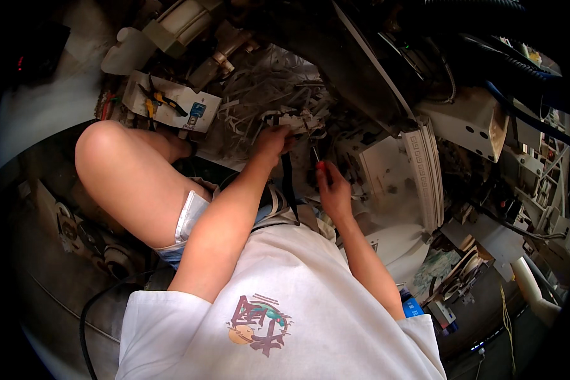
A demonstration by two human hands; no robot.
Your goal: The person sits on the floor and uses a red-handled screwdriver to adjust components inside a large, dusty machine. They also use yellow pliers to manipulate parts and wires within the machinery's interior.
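Just above the middle of the view, my right hand is closed around the red handle of a screwdriver. Its thin shaft points up and away from me, toward a pale, worn machine part. Whether the tip touches that part is too small to tell. My left hand has its fingers curled at the near left edge of the same part. What those fingers grip, if anything, is hidden. A dark strap hangs down just below, between my two forearms.
Loose pale strips lie heaped behind my left hand. Pliers with yellow and black handles rest on a white plate at the left. A dark panel slants overhead, and a white ribbed housing stands to the right.
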